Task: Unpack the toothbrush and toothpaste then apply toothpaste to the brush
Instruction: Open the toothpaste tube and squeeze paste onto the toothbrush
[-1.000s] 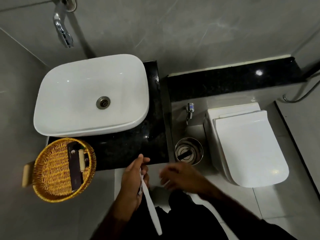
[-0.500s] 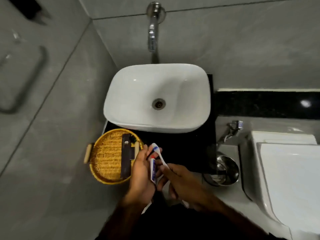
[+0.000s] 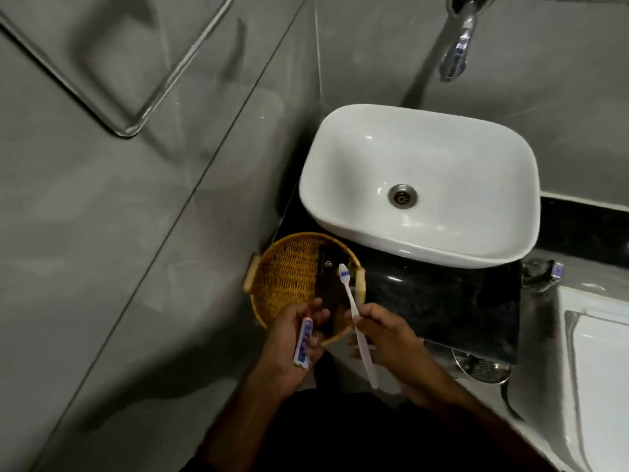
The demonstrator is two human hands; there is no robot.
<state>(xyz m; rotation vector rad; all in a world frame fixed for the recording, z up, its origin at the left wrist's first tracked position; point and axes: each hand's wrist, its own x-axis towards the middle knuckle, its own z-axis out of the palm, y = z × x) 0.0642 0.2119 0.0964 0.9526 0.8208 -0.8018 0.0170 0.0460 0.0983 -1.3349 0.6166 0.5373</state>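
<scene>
My left hand point(image 3: 289, 345) holds a small white toothpaste tube point(image 3: 303, 342) with blue and red print, its cap end pointing up. A white toothbrush point(image 3: 354, 311) is pinched at mid-handle by my right hand point(image 3: 388, 335). The brush head with blue and white bristles points up and away, over the wicker basket point(image 3: 286, 277). Tube and brush are a short distance apart, both in front of the basket's near rim.
The round wicker basket holds a dark flat packet point(image 3: 328, 284) and sits on the black counter point(image 3: 442, 301) beside a white basin point(image 3: 422, 185) under a chrome tap point(image 3: 459, 46). A steel bin point(image 3: 483, 367) and white toilet point(image 3: 599, 352) stand at right. Grey wall at left.
The toothbrush has passed from my left hand to my right hand, and the two hands have drawn apart. The tube stays in my left hand. The view has swung left.
</scene>
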